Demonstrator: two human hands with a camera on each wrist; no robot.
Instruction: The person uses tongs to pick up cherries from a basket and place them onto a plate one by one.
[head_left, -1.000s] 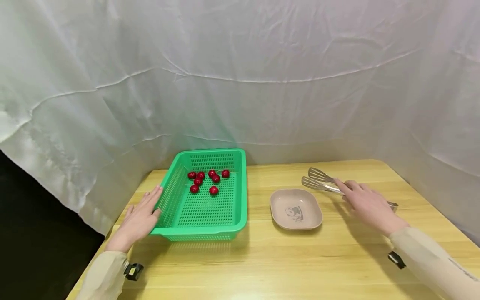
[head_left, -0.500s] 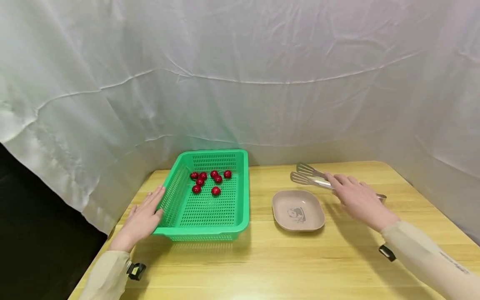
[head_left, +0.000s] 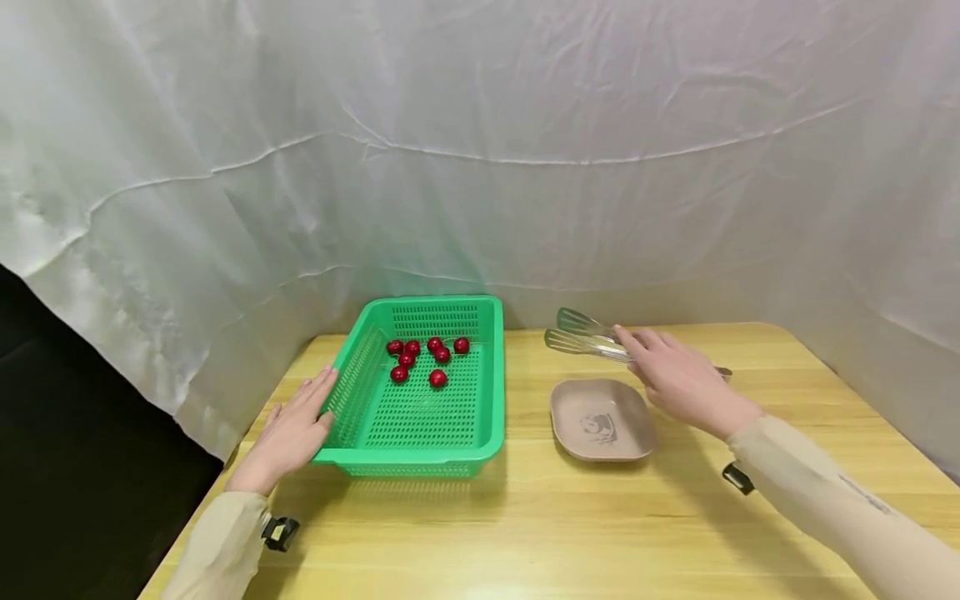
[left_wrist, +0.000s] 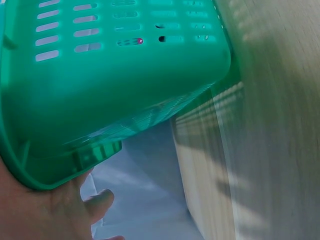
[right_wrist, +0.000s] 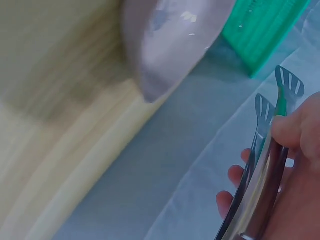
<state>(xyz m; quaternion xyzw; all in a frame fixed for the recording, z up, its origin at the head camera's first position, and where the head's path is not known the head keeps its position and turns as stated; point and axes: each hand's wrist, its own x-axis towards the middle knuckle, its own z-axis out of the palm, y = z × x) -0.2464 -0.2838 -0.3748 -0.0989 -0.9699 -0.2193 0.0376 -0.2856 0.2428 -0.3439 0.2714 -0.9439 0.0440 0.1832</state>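
Note:
My left hand (head_left: 292, 433) rests on the left rim of a green plastic basket (head_left: 491, 392), its fingers lying fairly straight along the edge. In the left wrist view, the hand (left_wrist: 50, 210) touches the rim from outside, some fingers hidden behind it. Several red cherries (head_left: 438, 378) lie on the basket's floor toward the back. With thumb and fingers, my right hand (head_left: 686, 379) holds a pair of metal tongs (head_left: 588, 344) above the table, behind a beige dish (head_left: 600, 429). The slotted tong heads (right_wrist: 290, 82) stand apart, pointing left toward the basket, with nothing between them.
The dish, with a panda picture inside, stands right of the basket on a light wooden table (head_left: 540, 525). Pale cloth (head_left: 525, 225) hangs behind and at both sides. A dark area (head_left: 90, 467) lies beyond the table's left edge.
My right hand has carried the tongs leftward, from the right of the dish to behind it. The left hand stays at the basket rim. The head view has shifted slightly.

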